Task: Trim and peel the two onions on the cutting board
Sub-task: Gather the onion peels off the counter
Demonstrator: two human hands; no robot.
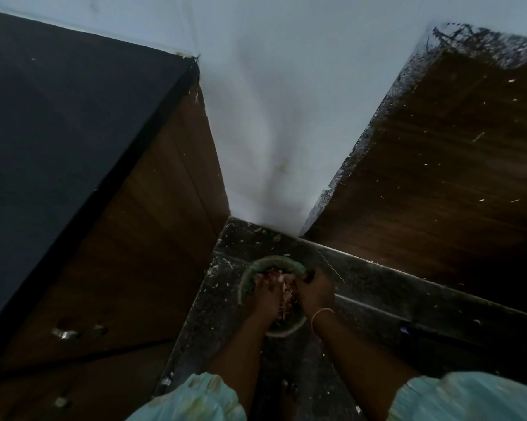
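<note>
A round green-rimmed container [246,278] sits on the dark speckled floor and holds pinkish-purple onion peels [276,276]. Both my hands are down inside it. My left hand [266,296] lies on the peels; the blur hides how its fingers sit. My right hand [315,294] grips a dark handle, and a thin wavy-edged knife blade [332,267] sticks out past it to the upper right. A thin bangle [321,312] circles my right wrist. No whole onion and no cutting board are in view.
Brown wooden cabinet fronts rise on the left [153,238] and right [438,165] of a narrow floor strip [377,287]. A dark countertop [58,132] tops the left cabinet. A pale wall [280,101] lies behind. White scraps dot the floor.
</note>
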